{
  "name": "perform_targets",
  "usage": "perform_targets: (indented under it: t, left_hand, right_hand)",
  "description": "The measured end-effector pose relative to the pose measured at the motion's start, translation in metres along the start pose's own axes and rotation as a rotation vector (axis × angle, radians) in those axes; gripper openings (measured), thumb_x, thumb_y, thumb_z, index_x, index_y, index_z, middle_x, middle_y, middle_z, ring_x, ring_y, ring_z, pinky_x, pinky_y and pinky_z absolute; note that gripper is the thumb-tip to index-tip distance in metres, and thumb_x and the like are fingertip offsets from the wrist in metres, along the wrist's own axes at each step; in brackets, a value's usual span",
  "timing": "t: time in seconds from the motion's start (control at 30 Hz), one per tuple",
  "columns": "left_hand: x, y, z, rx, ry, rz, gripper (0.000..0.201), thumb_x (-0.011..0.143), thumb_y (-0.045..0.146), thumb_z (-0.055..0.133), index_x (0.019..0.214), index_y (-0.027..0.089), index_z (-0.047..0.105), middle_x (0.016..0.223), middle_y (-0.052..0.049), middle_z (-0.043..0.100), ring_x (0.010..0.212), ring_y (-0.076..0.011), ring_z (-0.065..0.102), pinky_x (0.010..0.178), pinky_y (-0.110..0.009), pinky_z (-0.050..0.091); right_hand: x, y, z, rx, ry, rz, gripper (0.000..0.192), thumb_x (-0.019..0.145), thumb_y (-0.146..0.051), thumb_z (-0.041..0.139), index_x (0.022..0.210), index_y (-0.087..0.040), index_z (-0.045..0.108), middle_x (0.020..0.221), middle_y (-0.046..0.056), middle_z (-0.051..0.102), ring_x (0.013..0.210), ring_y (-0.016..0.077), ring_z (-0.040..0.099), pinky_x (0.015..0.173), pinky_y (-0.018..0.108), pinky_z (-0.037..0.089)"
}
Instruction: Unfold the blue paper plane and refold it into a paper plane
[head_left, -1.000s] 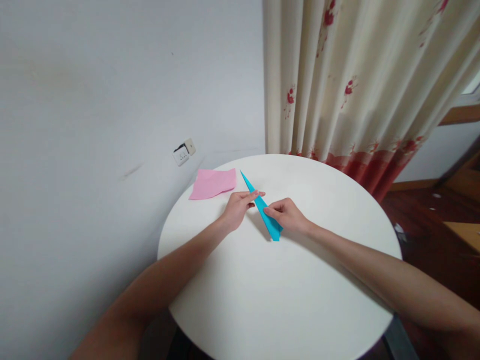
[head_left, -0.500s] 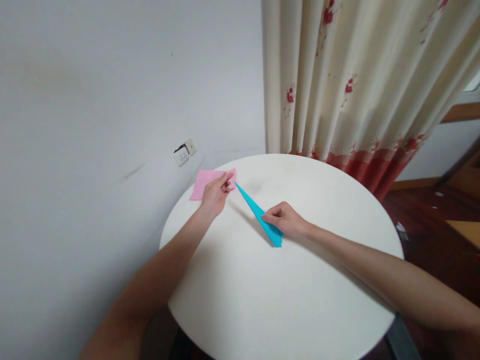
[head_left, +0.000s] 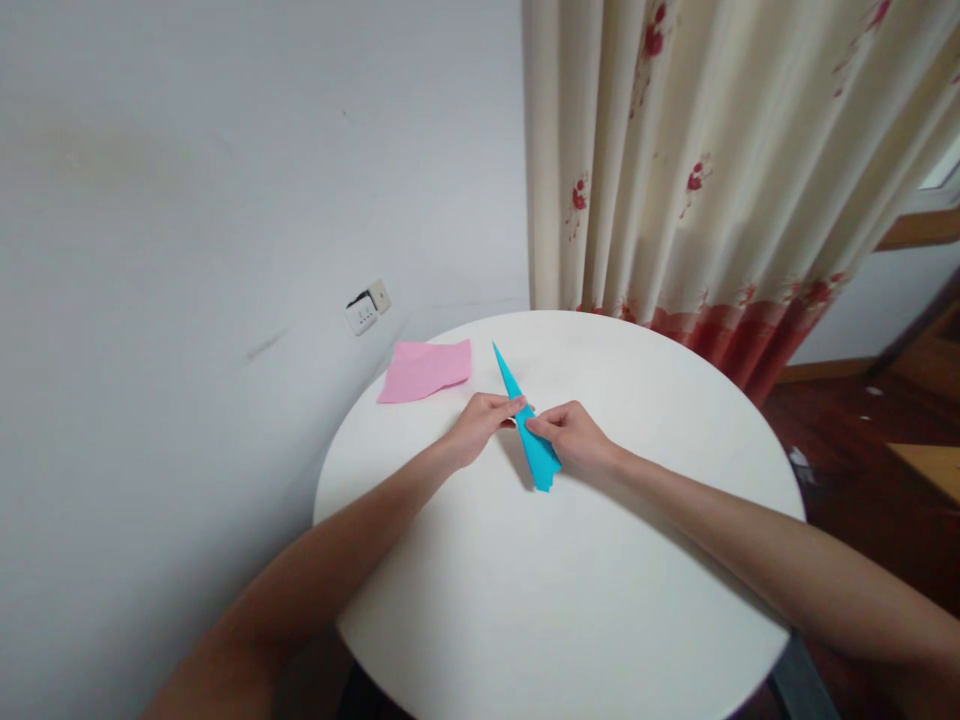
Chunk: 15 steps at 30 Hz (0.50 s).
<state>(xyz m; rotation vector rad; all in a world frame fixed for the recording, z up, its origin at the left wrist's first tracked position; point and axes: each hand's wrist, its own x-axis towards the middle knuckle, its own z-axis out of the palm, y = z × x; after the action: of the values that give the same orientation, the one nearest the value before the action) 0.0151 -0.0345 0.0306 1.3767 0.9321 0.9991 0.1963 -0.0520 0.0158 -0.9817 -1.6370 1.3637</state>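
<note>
A long, narrow folded blue paper [head_left: 534, 450] lies on the round white table [head_left: 570, 590], its sharp tip pointing away from me. My left hand [head_left: 480, 424] pinches its left edge near the middle. My right hand [head_left: 574, 436] grips the paper from the right, fingertips almost meeting those of the left hand. A crumpled pink sheet of paper [head_left: 425, 369] rests flat at the table's far left edge, apart from both hands.
A grey wall with a white socket [head_left: 367, 306] runs along the left. A cream curtain with red flowers [head_left: 712, 170] hangs behind the table. Dark wooden floor [head_left: 862, 460] shows on the right.
My left hand came back from the pink sheet to the blue paper's middle. The blue paper swung so its tip points more directly away from me.
</note>
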Motion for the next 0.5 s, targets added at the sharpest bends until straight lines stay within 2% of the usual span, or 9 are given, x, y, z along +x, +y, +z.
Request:
perform_targets:
  t: [0.1,0.2,0.33,0.5]
  left_hand:
    - [0.000,0.002,-0.003,0.019,0.000,0.007,0.035,0.074,0.049,0.077,0.076,0.014,0.079,0.080,-0.011,0.075,0.080,-0.0225,0.064,0.079,-0.034,0.045]
    - [0.003,0.002,-0.007,0.014,0.047,0.033,0.035,0.075,0.049,0.076,0.077,0.014,0.079,0.082,-0.011,0.075,0.080,-0.0221,0.064,0.078,-0.034,0.045]
    - [0.012,0.001,-0.019,-0.068,0.173,0.076,0.033,0.073,0.047,0.078,0.076,0.015,0.078,0.087,-0.011,0.074,0.081,-0.0208,0.064,0.079,-0.033,0.045]
    - [0.025,0.001,-0.045,-0.197,0.339,0.104,0.033,0.069,0.045,0.082,0.078,0.014,0.076,0.086,-0.009,0.073,0.077,-0.0170,0.062,0.076,-0.030,0.045]
  right_hand:
    - [0.000,0.002,0.002,0.032,-0.035,0.037,0.053,0.071,-0.062,0.069,0.051,-0.017,0.049,0.048,-0.005,0.040,0.047,0.0076,0.032,0.046,0.025,0.025]
    - [-0.001,0.003,0.003,0.021,-0.122,0.070,0.050,0.068,-0.060,0.073,0.055,-0.013,0.060,0.050,-0.002,0.051,0.048,0.0085,0.038,0.048,0.025,0.029]
    - [-0.006,0.000,0.002,-0.015,-0.237,0.092,0.043,0.071,-0.052,0.074,0.065,-0.009,0.073,0.058,0.004,0.064,0.052,0.0087,0.043,0.051,0.024,0.032]
    - [-0.009,0.001,-0.002,-0.015,-0.386,0.145,0.031,0.069,-0.041,0.078,0.067,-0.011,0.076,0.065,0.008,0.070,0.056,0.0104,0.052,0.055,0.024,0.038]
